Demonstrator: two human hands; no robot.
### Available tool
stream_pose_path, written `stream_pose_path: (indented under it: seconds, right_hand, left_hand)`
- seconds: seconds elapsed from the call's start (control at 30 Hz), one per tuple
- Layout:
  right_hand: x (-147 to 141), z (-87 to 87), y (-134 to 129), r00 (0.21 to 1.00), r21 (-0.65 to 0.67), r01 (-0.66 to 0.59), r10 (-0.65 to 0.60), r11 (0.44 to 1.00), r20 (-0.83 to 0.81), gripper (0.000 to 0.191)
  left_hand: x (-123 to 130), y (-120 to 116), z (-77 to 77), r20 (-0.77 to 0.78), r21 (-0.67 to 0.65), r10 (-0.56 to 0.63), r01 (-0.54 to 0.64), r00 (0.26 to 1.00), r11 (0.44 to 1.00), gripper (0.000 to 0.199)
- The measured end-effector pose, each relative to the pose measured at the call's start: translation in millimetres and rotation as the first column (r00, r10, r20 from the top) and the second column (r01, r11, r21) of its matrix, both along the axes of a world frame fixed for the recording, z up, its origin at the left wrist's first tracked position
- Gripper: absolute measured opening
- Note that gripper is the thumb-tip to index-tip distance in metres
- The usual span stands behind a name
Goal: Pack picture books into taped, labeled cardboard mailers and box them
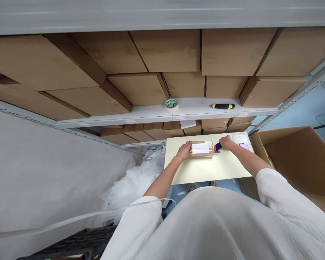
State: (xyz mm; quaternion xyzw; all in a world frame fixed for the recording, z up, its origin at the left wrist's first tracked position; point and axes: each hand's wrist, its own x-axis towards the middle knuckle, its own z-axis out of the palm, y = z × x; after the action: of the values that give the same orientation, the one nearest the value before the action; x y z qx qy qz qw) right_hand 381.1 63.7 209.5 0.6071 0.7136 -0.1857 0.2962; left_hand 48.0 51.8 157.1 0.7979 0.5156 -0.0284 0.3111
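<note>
A small cardboard box [202, 154] lies on a pale yellow board [195, 171], with white strips and clear tape along its top. My left hand [184, 150] grips the box's left end, its fingers over the top edge. At the opposite end, my right hand [225, 142] is closed around a dark blue and orange hand tool [218, 146]. The tool's orange tip is at the box's right side; whether it touches is too small to tell. Something yellow shows partly beneath that hand.
Cardboard boxes [165, 50] fill the metal shelf [195, 104] ahead, where a tape roll [171, 104] and a black-and-yellow cutter [222, 106] lie. White packets [240, 138] rest on the board's right. A large open carton [295, 155] stands right; white plastic sheeting [135, 184] is heaped left.
</note>
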Motion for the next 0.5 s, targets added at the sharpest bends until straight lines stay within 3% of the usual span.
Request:
stream_pose_path:
  seconds: [0.17,0.3,0.4,0.5]
  right_hand:
    - [-3.0,-5.5,-20.5,1.000,0.033,0.001,0.000,0.999,-0.020,0.037]
    - [42.2,5.7,-28.2,0.960,-0.127,0.232,-0.249,0.964,-0.132,0.040]
    - [80.2,16.6,-43.8,0.807,-0.233,0.400,-0.461,0.886,-0.368,0.045]
    - [97.2,27.0,-64.7,0.634,-0.256,0.473,-0.527,0.843,-0.566,0.052]
  left_hand:
    - [-0.4,0.8,-1.2,-0.008,0.000,-0.007,0.007,1.000,1.000,0.100]
    - [-1.4,0.9,-2.0,0.009,0.006,0.005,-0.005,1.000,1.000,0.103]
    - [-2.6,0.7,-3.0,0.018,0.005,0.002,-0.003,1.000,1.000,0.103]
    - [-4.3,0.7,-3.9,0.026,0.001,0.004,-0.004,1.000,1.000,0.103]
